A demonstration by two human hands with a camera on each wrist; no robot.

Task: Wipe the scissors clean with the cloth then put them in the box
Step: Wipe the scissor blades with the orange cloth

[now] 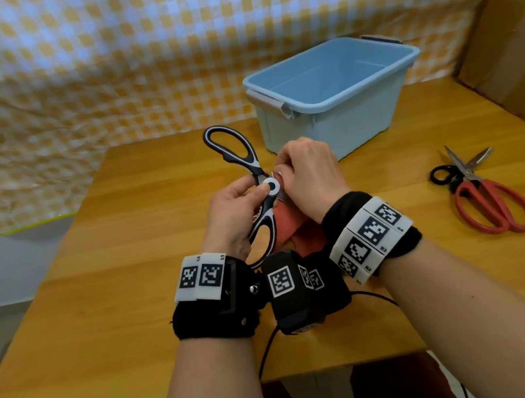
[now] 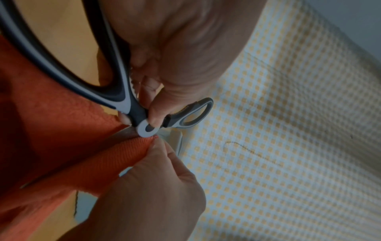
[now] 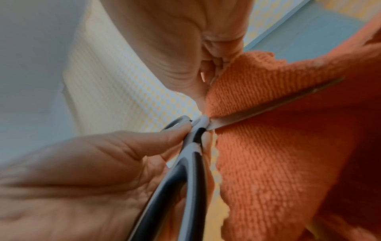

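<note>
Above the table's point(image 1: 125, 255) middle, the left hand point(image 1: 233, 217) pinches the opened black scissors point(image 1: 240, 157) at the pivot while the right hand point(image 1: 312, 173) clamps the orange cloth point(image 1: 287, 225) round one blade, seemingly edge-inward, so a slip could nick fingers.

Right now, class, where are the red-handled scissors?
In the head view, the red-handled scissors lie on the wooden table at the far right, beyond the right hand, nearer than the blue box.
</note>
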